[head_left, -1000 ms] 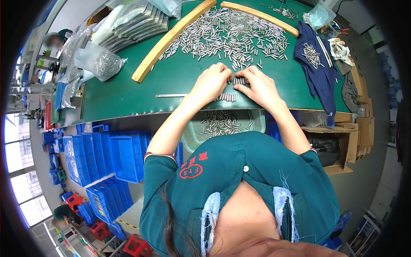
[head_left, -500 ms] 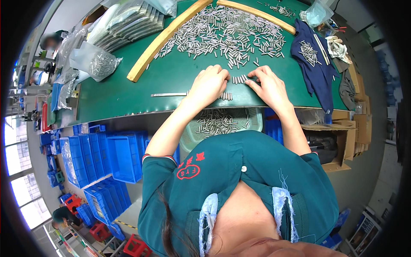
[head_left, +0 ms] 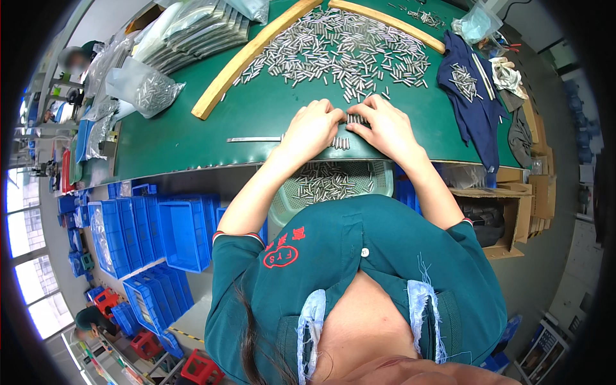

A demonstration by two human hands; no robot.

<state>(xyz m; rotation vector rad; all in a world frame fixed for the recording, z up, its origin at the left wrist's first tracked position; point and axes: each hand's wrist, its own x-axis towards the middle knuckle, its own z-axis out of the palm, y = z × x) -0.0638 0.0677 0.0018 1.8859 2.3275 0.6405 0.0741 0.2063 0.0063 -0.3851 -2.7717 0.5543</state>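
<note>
A short row of small silver metal pins (head_left: 355, 119) lies side by side on the green table, between my two hands. My left hand (head_left: 311, 131) is closed at the row's left end, fingers curled; what they hold, if anything, is hidden. From the right, my right hand (head_left: 388, 130) closes thumb and fingers on the pins, covering part of the row. Nearer the table edge is a second row of pins (head_left: 340, 144), partly behind my left hand. A thin flat metal strip (head_left: 253, 139) runs leftward from under that hand.
Beyond my hands spreads a large heap of pins (head_left: 346, 48), bordered by two wooden bars (head_left: 247, 64). A green basket (head_left: 383, 179) of pins sits below the table edge. Dark blue cloth (head_left: 478, 125) with pins lies right; a bag of pins (head_left: 151, 93) stands left.
My right hand has moved left, closer to my left hand, and now covers more of the pin row. My left hand stays nearly in place.
</note>
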